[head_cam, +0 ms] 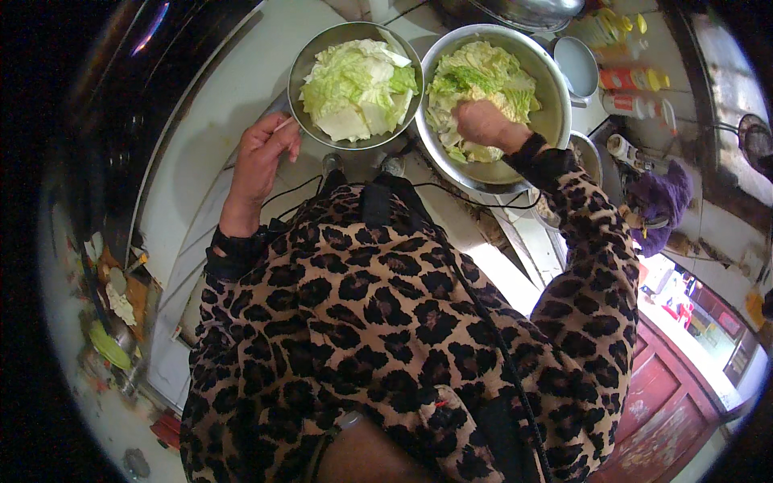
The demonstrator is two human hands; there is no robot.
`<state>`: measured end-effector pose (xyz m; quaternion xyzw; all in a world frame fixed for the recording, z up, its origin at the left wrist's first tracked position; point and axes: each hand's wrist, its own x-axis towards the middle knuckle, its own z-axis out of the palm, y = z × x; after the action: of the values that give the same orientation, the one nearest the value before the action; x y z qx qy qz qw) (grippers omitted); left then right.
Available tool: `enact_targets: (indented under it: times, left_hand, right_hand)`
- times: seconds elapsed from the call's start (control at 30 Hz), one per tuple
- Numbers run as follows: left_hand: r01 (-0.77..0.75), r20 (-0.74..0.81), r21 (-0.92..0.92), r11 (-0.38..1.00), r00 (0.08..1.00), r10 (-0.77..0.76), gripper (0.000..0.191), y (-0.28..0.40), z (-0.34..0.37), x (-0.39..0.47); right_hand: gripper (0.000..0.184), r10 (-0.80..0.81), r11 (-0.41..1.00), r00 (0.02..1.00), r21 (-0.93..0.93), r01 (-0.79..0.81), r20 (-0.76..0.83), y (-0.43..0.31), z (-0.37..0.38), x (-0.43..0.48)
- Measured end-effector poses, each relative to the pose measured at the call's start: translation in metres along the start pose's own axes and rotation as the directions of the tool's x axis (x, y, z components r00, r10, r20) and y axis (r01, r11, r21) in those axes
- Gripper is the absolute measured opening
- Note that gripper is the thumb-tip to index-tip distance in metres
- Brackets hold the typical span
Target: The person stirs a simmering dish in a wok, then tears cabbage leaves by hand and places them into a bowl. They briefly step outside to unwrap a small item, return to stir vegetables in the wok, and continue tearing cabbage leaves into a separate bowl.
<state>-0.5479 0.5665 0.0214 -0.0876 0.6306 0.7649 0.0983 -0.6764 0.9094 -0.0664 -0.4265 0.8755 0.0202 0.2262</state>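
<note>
A round metal bowl [296, 99] heaped with cut cabbage leaves [362, 90] is at the upper middle. My left hand [266, 157] is at the bowl's lower left rim, fingers bent around what looks like a short pale handle [283, 124]. To the right is a larger metal basin [557, 121] with more torn cabbage [483, 72] in it. My right hand [486, 125] reaches into this basin, fingers curled down into the leaves; the fingertips are hidden, so I cannot tell whether they grip any.
Bottles [631, 79] and a small round bowl [576, 66] stand right of the basin. A metal pan [525, 12] is behind it. A purple cloth [661, 202] lies farther right. A black cable [477, 206] runs below the basin. Vegetable pieces [109, 344] lie at far left.
</note>
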Motion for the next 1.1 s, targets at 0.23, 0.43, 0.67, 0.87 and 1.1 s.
enact_targets:
  times: [0.23,0.43,0.67,0.87,1.1]
  left_hand:
    - [0.018,-0.019,0.009,1.000,1.000,-0.017,0.017,0.006,-0.003,0.001]
    - [0.015,-0.020,0.020,1.000,1.000,-0.014,0.018,0.006,-0.001,0.001]
    - [0.041,0.040,0.039,0.998,0.998,-0.043,0.020,0.006,0.001,0.009]
    - [0.042,0.095,0.118,0.992,0.994,-0.053,0.022,0.009,0.006,0.014]
    - [-0.014,0.200,0.121,0.993,0.980,-0.011,0.024,0.009,0.015,0.018]
  right_hand:
    - [0.014,-0.194,0.979,0.973,0.089,0.184,0.127,-0.009,0.053,0.020]
    - [0.020,-0.052,0.870,0.994,0.484,0.092,-0.095,0.020,0.000,0.003]
    - [0.023,0.290,0.345,0.954,0.921,-0.181,0.079,0.018,-0.065,-0.033]
    - [0.015,0.438,0.103,0.896,0.994,0.022,-0.065,-0.006,-0.111,-0.056]
    - [0.031,0.396,0.107,0.895,0.978,0.180,-0.208,-0.069,-0.174,-0.041]
